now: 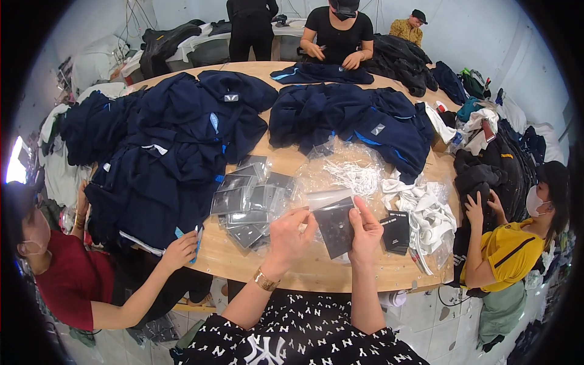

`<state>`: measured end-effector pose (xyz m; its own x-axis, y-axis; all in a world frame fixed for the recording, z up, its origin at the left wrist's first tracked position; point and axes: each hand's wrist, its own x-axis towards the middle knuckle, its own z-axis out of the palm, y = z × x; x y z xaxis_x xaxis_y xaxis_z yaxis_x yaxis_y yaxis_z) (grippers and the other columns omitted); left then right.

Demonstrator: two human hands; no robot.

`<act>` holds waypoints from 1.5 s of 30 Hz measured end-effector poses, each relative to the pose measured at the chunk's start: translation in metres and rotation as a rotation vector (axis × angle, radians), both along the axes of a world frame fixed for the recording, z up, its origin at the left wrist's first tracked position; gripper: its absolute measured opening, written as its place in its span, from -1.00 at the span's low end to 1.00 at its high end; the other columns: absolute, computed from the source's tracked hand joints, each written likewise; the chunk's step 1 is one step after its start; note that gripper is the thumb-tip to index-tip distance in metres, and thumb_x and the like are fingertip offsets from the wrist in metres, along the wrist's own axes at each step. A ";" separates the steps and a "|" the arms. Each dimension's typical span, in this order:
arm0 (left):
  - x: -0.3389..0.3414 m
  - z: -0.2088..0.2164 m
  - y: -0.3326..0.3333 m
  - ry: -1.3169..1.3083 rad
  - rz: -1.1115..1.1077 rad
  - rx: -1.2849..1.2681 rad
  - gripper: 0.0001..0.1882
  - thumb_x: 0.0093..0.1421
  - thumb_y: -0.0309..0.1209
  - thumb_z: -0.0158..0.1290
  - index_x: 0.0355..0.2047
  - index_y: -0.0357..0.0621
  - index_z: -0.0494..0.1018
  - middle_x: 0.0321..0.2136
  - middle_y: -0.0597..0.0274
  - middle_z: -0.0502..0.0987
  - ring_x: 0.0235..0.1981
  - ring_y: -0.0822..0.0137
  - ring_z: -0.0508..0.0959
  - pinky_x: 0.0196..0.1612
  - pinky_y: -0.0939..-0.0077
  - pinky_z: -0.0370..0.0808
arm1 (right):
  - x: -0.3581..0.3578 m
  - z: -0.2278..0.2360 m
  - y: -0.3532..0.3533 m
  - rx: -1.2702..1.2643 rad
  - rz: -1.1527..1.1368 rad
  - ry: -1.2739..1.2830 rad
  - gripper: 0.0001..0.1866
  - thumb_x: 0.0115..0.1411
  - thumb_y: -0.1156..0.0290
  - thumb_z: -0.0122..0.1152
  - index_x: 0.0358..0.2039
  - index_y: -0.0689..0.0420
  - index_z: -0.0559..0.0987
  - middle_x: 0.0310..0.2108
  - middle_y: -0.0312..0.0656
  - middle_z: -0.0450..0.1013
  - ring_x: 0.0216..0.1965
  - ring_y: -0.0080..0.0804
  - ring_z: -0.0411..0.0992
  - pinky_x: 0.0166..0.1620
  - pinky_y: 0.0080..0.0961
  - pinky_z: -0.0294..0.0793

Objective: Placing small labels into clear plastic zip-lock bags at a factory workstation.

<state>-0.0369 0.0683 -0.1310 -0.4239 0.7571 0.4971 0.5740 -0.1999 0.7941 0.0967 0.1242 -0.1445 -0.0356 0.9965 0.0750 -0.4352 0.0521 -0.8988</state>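
A black card in a small clear plastic bag is held up over the wooden table's near edge. My right hand grips its right side between thumb and fingers. At the bag's upper left, by its clear flap, the fingers of my left hand are pinched together. Left of my hands lies a loose pile of bagged dark cards. A small stack of bare black cards sits just right of my right hand. Beyond my hands, a clear plastic bag holds a bundle of white strings.
Navy garments cover the table's left side, and more navy garments lie at its middle back. White straps are heaped at the right. Co-workers sit at left and right; another person handles cloth across the table.
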 end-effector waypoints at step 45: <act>0.029 -0.007 0.006 -1.568 -0.613 -0.227 -0.77 0.15 -0.34 0.00 -0.17 -0.04 0.40 -0.28 0.40 0.49 -0.28 0.55 0.49 -0.25 0.64 0.46 | -0.002 0.014 -0.012 0.389 0.282 0.137 -0.43 0.09 0.04 0.04 -0.10 0.30 0.31 0.09 0.11 0.10 0.09 -0.14 0.17 0.08 -0.29 0.21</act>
<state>-0.0076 0.0745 -0.1377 -0.0058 0.9760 -0.2179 -0.8450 0.1117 0.5230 0.0944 0.1121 -0.1306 -0.2633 0.8468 0.4622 -0.5931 0.2357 -0.7698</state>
